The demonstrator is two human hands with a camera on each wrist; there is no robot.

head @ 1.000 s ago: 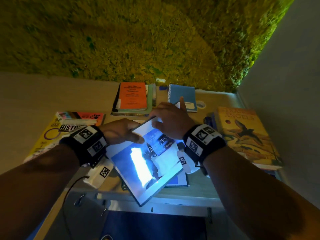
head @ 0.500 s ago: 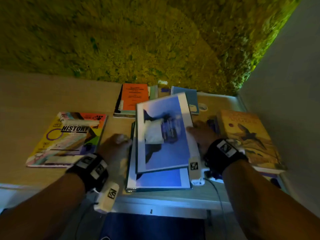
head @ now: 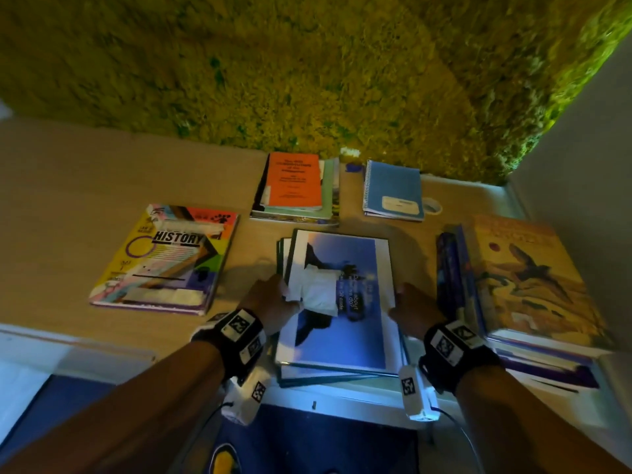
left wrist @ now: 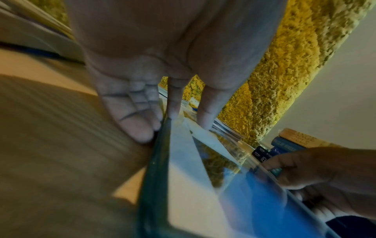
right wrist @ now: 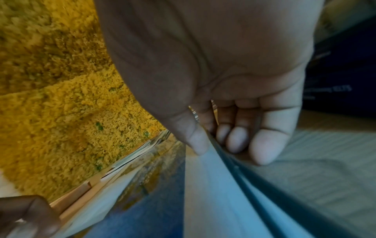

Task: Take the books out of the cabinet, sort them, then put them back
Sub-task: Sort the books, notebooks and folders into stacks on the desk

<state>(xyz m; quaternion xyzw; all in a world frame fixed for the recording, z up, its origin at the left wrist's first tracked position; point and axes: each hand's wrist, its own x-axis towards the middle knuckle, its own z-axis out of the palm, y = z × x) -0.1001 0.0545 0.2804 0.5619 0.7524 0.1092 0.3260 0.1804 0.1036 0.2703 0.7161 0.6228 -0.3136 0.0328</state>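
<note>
A pile of glossy blue-and-white books (head: 342,330) lies flat at the near middle of the wooden top. My left hand (head: 284,295) is at the pile's left edge; in the left wrist view its fingers (left wrist: 140,127) are straight against that edge and the thumb rests on the top cover (left wrist: 199,185). At the pile's right edge is my right hand (head: 398,304). The right wrist view shows my right hand (right wrist: 219,145) pinching that edge, thumb on the cover (right wrist: 213,193) and fingers curled against the side.
A colourful History book (head: 167,258) lies to the left. An orange-topped stack (head: 294,186) and a blue spiral notebook (head: 393,189) sit at the back by the mossy wall (head: 307,70). A thick stack with a bird cover (head: 533,278) stands close on the right.
The top blue book was held tilted above the pile, then set down crooked. It now lies squared on the pile, with a hand at each side edge.
</note>
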